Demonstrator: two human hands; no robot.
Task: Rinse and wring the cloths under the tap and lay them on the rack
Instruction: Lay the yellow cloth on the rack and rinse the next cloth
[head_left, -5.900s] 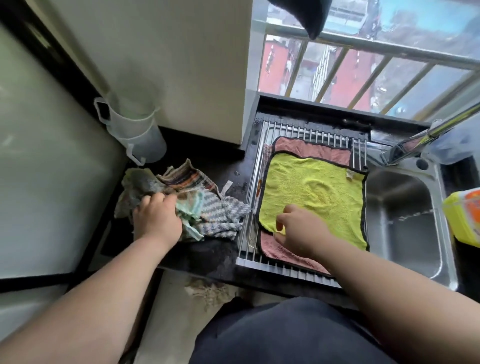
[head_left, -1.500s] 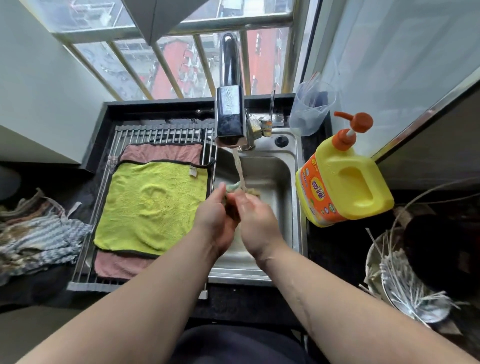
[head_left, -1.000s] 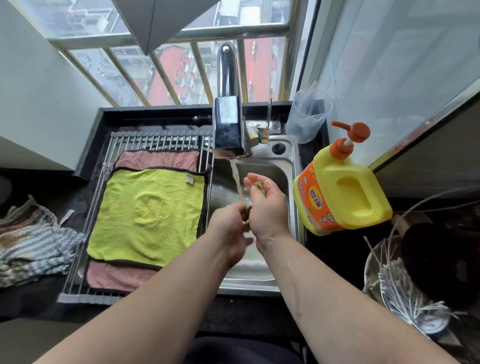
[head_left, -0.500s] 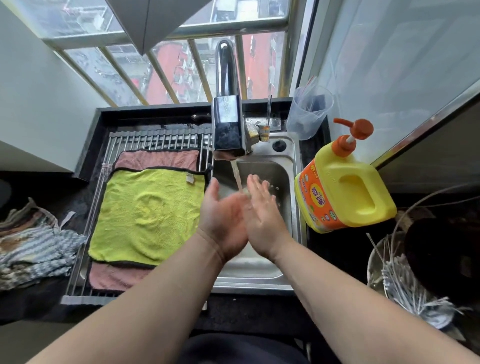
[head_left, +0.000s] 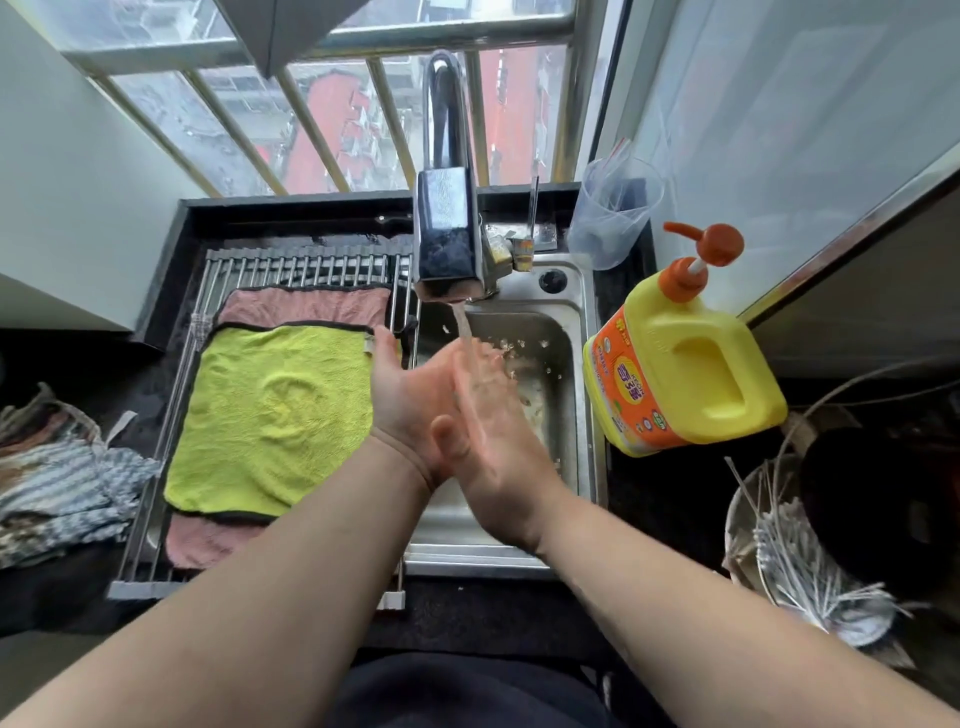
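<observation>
We logged left hand and right hand, fingers straight, empty, touching under one running tap; two cloths lay on one rack, yellow cloth over pink cloth. One cloth heap lay alongside.

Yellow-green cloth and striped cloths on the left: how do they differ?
The yellow-green cloth lies spread flat on the rack, over a pink cloth; the striped cloths sit crumpled in a heap on the dark counter. The yellow-green cloth is plain; the striped cloths are patterned. Both lie left of the sink.
</observation>
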